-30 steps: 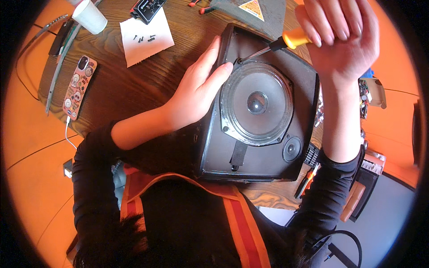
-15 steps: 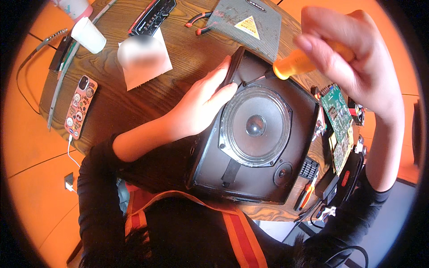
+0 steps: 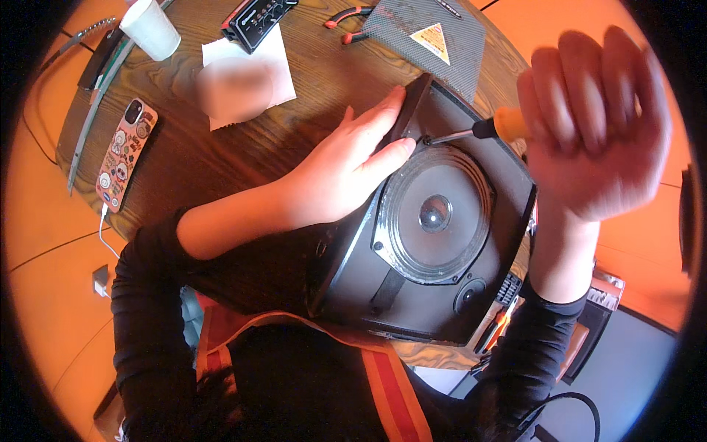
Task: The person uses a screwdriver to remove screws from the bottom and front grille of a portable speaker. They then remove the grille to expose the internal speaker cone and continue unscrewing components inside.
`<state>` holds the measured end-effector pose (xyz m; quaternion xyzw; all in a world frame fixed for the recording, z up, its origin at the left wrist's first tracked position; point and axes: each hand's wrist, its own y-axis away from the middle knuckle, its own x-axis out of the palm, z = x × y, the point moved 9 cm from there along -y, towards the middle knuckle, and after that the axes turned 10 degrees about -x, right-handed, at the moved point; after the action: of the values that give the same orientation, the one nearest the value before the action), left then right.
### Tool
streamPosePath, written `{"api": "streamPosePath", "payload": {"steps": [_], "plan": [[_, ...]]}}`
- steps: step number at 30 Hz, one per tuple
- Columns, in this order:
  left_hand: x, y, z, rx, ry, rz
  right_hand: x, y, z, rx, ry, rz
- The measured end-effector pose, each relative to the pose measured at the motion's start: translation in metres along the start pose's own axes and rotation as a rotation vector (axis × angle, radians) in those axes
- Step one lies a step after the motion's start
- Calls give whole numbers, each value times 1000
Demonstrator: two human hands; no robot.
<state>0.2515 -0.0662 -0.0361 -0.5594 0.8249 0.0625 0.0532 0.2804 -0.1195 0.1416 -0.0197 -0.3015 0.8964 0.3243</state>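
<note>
A black speaker box (image 3: 508,195) leans tilted in front of me, its round speaker cone (image 3: 460,239) facing up and a small tweeter (image 3: 469,295) below. My left hand (image 3: 353,166) grips its upper left edge, thumb on the front face and fingers along the side. In my right hand (image 3: 589,140) is a screwdriver (image 3: 509,124) with an orange-yellow handle and black collar. Its metal shaft points left, the tip at a screw spot on the cone's upper rim, beside my left thumb. Curled, slightly blurred fingers hide the rear of the handle.
On the wooden table (image 3: 177,140) are a phone (image 3: 127,155) on a charging cable, a paper cup (image 3: 151,29), a black device (image 3: 259,20) and paper (image 3: 283,74). Red-handled pliers (image 3: 346,16) touch a grey case (image 3: 412,37). An orange-handled tool (image 3: 495,324) lies right of the box.
My right hand has turned and moved right and down, the screwdriver now lying flatter. My left hand keeps its hold on the box. The whole view has shifted slightly.
</note>
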Motion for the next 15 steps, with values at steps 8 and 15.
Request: {"api": "streamPosePath", "payload": {"steps": [8, 15], "plan": [[0, 2, -3, 19, -39, -15, -32, 0, 34, -86, 1333, 4], [-1, 2, -3, 19, -70, -32, -22, 1, 65, -44, 1892, 267]]}}
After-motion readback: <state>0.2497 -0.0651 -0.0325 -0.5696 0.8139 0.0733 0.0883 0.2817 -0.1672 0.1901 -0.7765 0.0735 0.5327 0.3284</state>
